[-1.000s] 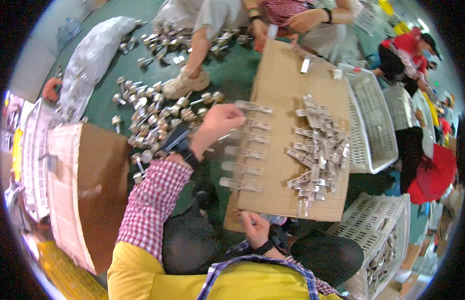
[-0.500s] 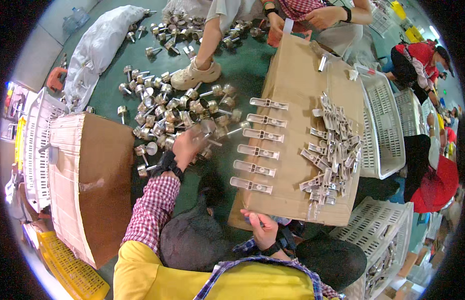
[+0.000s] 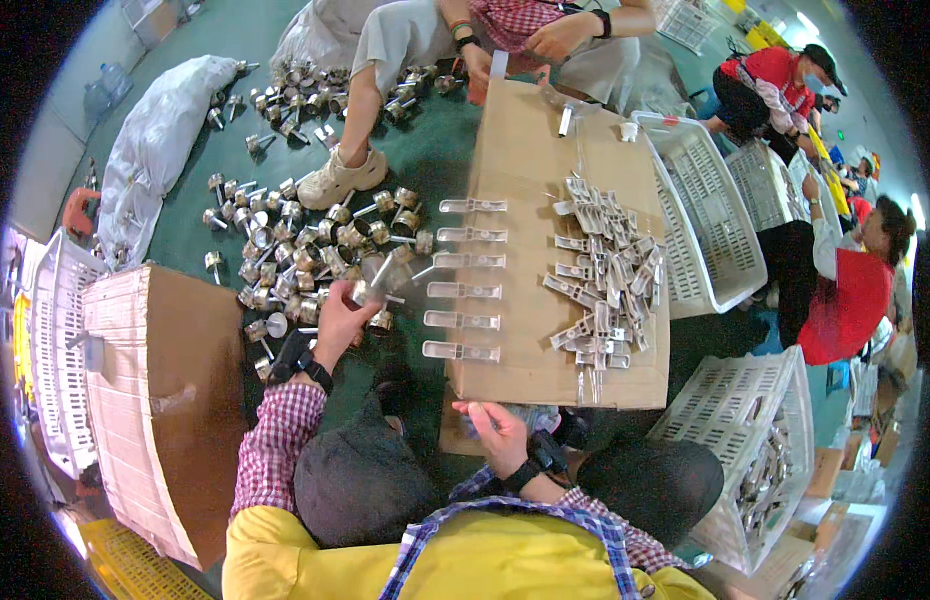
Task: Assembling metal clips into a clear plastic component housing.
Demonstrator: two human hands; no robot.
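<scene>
My left hand [image 3: 343, 322] is closed on a round metal cup with a stem [image 3: 361, 291], at the near edge of a heap of similar metal cups [image 3: 305, 240] on the green floor. Motion smears part of that piece. My right hand [image 3: 501, 438] hangs by the near edge of a cardboard box [image 3: 525, 385], fingers loosely stretched out, nothing visible in them. On the box top, several pale, see-through clip-like pieces [image 3: 465, 290] lie in a column along the left side. A loose pile of such clip-like pieces [image 3: 610, 265] covers the right part.
An upright brown carton [image 3: 190, 400] stands left, beside a white crate [image 3: 65, 350]. White crates [image 3: 700, 215] line the right; a tilted one [image 3: 730, 400] holds metal pieces. Another person's shoe [image 3: 340, 180] rests at the heap. A white sack [image 3: 160, 150] lies far left.
The whole view has shifted, so box and heap sit further left. My left hand has drawn slightly back from the heap with a metal cup. The clip-like pieces keep their arrangement.
</scene>
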